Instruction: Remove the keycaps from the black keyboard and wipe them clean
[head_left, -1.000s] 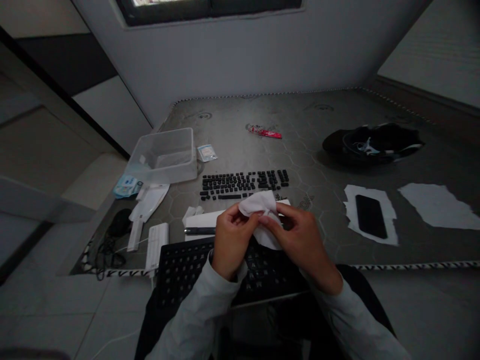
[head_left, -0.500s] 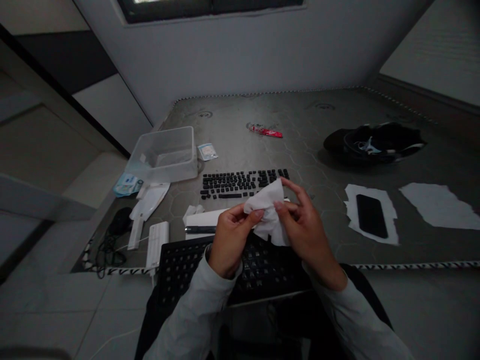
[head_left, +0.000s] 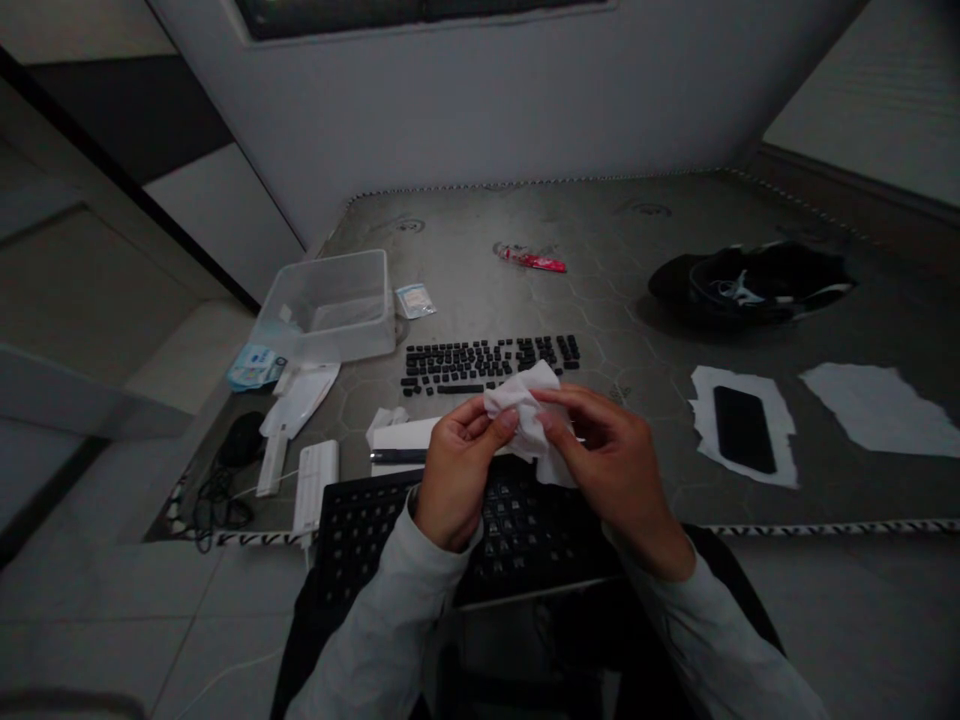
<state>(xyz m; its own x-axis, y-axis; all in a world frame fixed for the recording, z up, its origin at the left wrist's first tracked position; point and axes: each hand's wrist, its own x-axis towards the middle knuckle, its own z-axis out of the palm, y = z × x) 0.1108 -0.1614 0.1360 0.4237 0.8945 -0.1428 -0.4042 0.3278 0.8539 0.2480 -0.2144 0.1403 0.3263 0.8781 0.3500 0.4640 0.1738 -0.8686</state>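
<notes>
A crumpled white tissue (head_left: pixel 534 425) is pinched between my two hands. My left hand (head_left: pixel 459 470) grips its left side with thumb and fingers, and my right hand (head_left: pixel 611 455) has hold of its right side. Below them a black keyboard base (head_left: pixel 536 530), bare of keycaps, lies at the table's near edge, partly covered by my forearms. Behind the tissue, loose black keycaps (head_left: pixel 457 362) are laid out in rows on the table. A dark pen-like stick (head_left: pixel 397 456) rests on a white pad (head_left: pixel 409 437) left of my hands.
At the left stand a clear plastic box (head_left: pixel 326 310), a white power strip (head_left: pixel 315 485) and a black mouse (head_left: pixel 241 438) with its cable. A phone (head_left: pixel 744 430) lies on tissue at the right, below a black cap (head_left: pixel 750 285). A red packet (head_left: pixel 531 258) lies farther back.
My right fingers have come down and inward over the tissue, which is now folded and bunched more tightly. My left hand has barely moved.
</notes>
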